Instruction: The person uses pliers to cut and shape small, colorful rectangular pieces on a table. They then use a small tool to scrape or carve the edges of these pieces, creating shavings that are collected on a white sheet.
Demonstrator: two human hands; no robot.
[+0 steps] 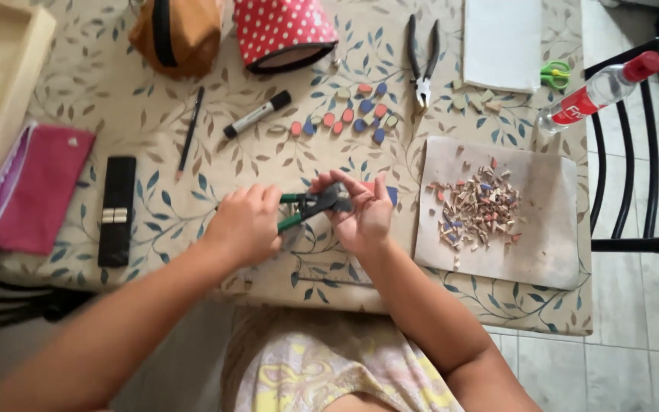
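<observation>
Squeezing green cutters [310, 206] with the left hand [245, 223], fingers wrapped tight; right hand [361, 210] pinching something tiny at the tip, near chips [478, 214].

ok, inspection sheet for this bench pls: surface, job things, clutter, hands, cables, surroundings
Surface: table under a leaf-print cloth.
Job's things: green-handled nippers; small piece at their jaws, too hidden to identify; heap of tile chips on a grey sheet; row of rounded coloured pieces.
Clutter: pliers, black marker, pencil, pink pouch, black case, polka-dot bag, brown bag, green scissors, plastic bottle, white pad.
Hands: left hand grips the nipper handles; right hand is at the jaws.
Cables: nothing seen.
Surroundings: black chair, tiled floor.
</observation>
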